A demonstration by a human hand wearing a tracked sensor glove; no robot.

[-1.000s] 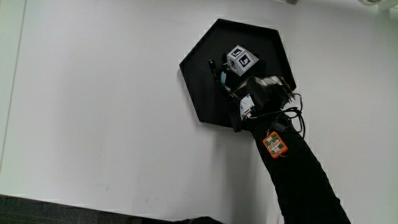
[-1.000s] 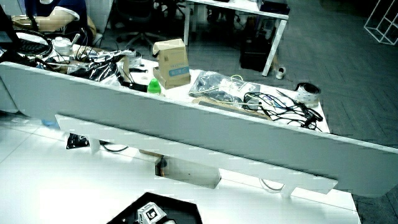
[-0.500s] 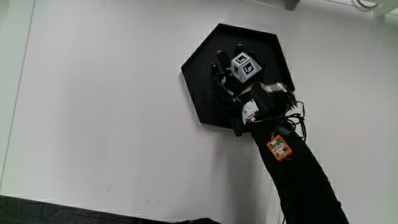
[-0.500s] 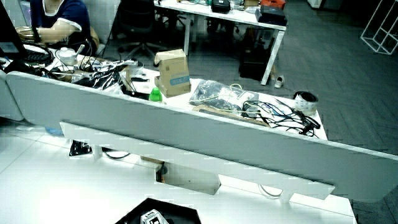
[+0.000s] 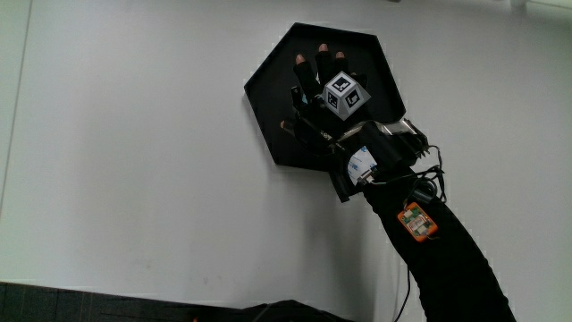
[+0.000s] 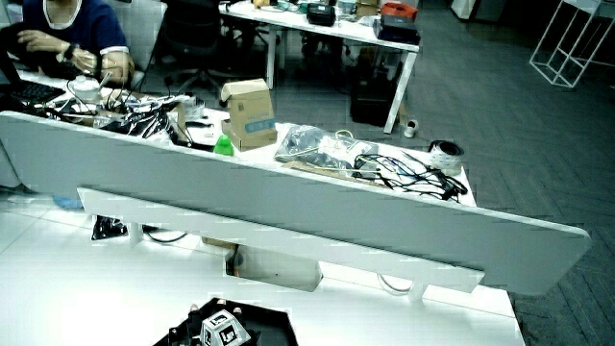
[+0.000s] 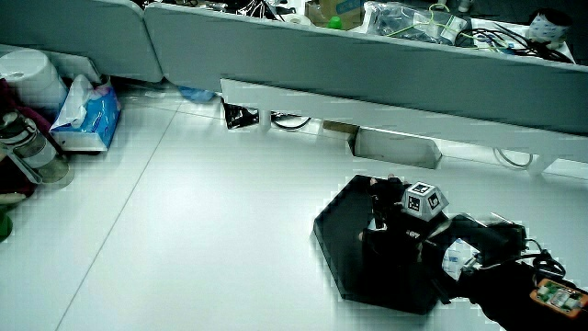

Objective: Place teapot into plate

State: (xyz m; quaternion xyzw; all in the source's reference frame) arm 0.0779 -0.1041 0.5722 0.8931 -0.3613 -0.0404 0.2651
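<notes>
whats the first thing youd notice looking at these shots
The black hexagonal plate stands out sharply on the white table. The hand in its black glove is over the plate, with the small patterned cube bright on its back. Any teapot under the hand is black against black and cannot be made out.

The white table (image 5: 134,161) carries one thing — a black hexagonal plate (image 5: 268,107).

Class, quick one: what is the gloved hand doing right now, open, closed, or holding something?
Black-gloved hand: open, fingers spread over the black hexagonal plate, holding nothing that shows.
</notes>
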